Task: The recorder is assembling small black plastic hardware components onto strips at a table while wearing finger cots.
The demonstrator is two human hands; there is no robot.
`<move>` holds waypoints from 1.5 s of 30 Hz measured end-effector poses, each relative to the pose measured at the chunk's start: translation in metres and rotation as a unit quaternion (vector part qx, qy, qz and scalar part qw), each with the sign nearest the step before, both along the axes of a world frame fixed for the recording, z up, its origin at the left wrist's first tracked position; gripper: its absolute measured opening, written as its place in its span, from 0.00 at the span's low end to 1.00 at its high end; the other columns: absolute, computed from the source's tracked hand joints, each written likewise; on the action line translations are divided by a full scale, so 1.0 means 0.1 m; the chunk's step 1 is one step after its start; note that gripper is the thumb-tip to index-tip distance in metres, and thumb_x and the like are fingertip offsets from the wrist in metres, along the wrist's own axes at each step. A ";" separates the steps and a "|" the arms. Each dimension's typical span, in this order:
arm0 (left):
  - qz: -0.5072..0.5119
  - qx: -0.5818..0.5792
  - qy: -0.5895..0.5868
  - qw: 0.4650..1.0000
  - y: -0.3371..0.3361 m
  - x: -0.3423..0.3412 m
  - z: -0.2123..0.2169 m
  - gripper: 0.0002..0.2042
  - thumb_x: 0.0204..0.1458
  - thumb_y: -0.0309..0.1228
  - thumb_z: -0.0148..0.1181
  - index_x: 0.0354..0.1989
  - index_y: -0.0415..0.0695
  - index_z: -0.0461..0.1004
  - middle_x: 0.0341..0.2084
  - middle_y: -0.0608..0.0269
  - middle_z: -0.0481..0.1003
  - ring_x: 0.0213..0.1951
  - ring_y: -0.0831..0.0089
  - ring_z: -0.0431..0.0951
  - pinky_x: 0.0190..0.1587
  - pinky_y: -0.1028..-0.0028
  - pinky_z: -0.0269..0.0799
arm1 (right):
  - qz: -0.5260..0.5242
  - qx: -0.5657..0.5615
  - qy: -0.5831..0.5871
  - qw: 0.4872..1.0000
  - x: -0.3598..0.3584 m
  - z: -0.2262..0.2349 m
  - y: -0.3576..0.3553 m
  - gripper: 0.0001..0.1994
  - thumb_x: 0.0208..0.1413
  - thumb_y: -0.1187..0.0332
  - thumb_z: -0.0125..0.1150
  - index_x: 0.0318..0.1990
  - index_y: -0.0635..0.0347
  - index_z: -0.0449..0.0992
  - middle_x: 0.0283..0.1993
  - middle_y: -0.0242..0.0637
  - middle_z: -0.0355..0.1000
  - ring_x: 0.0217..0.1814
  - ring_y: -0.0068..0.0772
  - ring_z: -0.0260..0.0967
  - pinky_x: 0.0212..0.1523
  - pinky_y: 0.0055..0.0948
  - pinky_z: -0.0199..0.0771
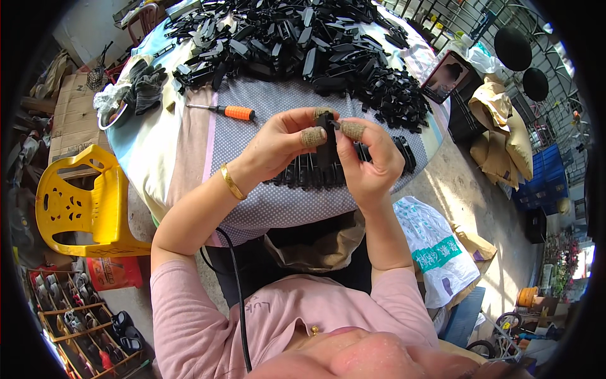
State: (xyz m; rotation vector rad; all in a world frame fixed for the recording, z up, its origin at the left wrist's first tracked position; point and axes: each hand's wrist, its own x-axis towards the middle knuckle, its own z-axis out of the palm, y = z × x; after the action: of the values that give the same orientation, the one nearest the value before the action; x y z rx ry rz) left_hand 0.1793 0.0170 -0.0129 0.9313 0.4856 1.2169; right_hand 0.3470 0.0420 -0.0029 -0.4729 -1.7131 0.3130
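Observation:
Above the near part of the table, my left hand [268, 148] grips an upright black plastic part [326, 148] between thumb and fingers. My right hand [374, 161] is closed in a pinch at that part's upper right side, on a small dark piece [336, 125] too small to name. Knitted finger covers wrap fingertips of both hands. Below the hands, a row of similar black plastic parts [306, 175] lies side by side near the table's front edge. A screwdriver [238, 113] with an orange handle lies left of my left hand.
A large heap of black plastic parts [271, 47] covers the far table, with smaller black pieces [398, 101] at its right. Dark gloves [146, 88] lie at the left. A phone-like screen [447, 77] stands right. A yellow chair [113, 202] and white bag [435, 252] flank the table.

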 end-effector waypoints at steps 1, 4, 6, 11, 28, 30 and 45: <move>0.000 0.001 0.000 1.000 0.00 0.00 0.00 0.20 0.50 0.27 0.60 0.52 0.36 0.66 0.43 0.60 0.73 0.44 0.75 0.74 0.48 0.74 0.71 | -0.017 0.038 -0.020 0.999 -0.01 0.02 0.01 0.06 0.44 0.80 0.63 0.31 0.65 0.74 0.34 0.40 0.75 0.33 0.32 0.74 0.36 0.23 0.72; 0.005 -0.005 0.015 1.000 0.00 -0.01 -0.04 0.20 0.50 0.27 0.59 0.52 0.36 0.67 0.44 0.60 0.73 0.45 0.74 0.74 0.49 0.74 0.70 | -0.044 0.068 -0.058 0.995 0.00 0.05 0.00 0.07 0.41 0.80 0.63 0.31 0.64 0.74 0.33 0.41 0.74 0.32 0.37 0.73 0.35 0.26 0.73; 0.015 -0.009 0.041 0.999 0.01 -0.01 -0.04 0.20 0.51 0.27 0.59 0.53 0.36 0.66 0.44 0.60 0.73 0.45 0.75 0.73 0.49 0.75 0.70 | -0.059 0.096 -0.090 0.990 0.02 0.05 0.02 0.08 0.40 0.79 0.63 0.31 0.64 0.74 0.34 0.39 0.74 0.31 0.37 0.72 0.32 0.27 0.73; 0.066 0.053 0.091 0.992 -0.01 0.00 -0.02 0.17 0.51 0.26 0.58 0.50 0.35 0.69 0.41 0.61 0.74 0.42 0.78 0.73 0.47 0.78 0.70 | -0.070 0.092 -0.168 0.979 0.04 0.11 -0.06 0.09 0.38 0.79 0.61 0.32 0.66 0.75 0.35 0.41 0.72 0.32 0.39 0.70 0.33 0.30 0.71; 0.178 -0.121 0.424 0.880 -0.23 -0.83 0.17 0.16 0.49 0.23 0.51 0.48 0.34 0.69 0.32 0.62 0.72 0.35 0.78 0.74 0.40 0.77 0.74 | -0.274 -0.079 -0.300 0.910 0.86 -0.09 0.93 0.10 0.50 0.64 0.58 0.38 0.56 0.78 0.27 0.40 0.72 0.27 0.41 0.70 0.29 0.35 0.68; 0.147 -0.137 0.432 0.879 -0.23 -0.86 0.06 0.16 0.49 0.23 0.52 0.48 0.34 0.70 0.31 0.64 0.71 0.32 0.80 0.72 0.38 0.79 0.73 | -0.331 -0.083 -0.373 0.863 0.92 -0.18 1.12 0.10 0.50 0.62 0.58 0.37 0.56 0.78 0.31 0.43 0.73 0.34 0.45 0.72 0.34 0.39 0.71; 0.233 0.020 0.652 0.721 -0.31 -0.56 0.02 0.13 0.46 0.26 0.56 0.41 0.37 0.74 0.30 0.51 0.76 0.32 0.60 0.76 0.38 0.67 0.71 | -0.316 -0.069 -0.340 0.883 0.79 -0.29 1.25 0.05 0.45 0.70 0.58 0.30 0.59 0.76 0.29 0.42 0.72 0.31 0.42 0.73 0.33 0.36 0.72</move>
State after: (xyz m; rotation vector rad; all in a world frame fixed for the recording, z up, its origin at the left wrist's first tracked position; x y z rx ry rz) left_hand 0.1228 -0.0139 -0.0107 1.7108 1.9209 0.7916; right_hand 0.4263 0.1665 -0.0318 -1.3276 -2.0842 -0.2475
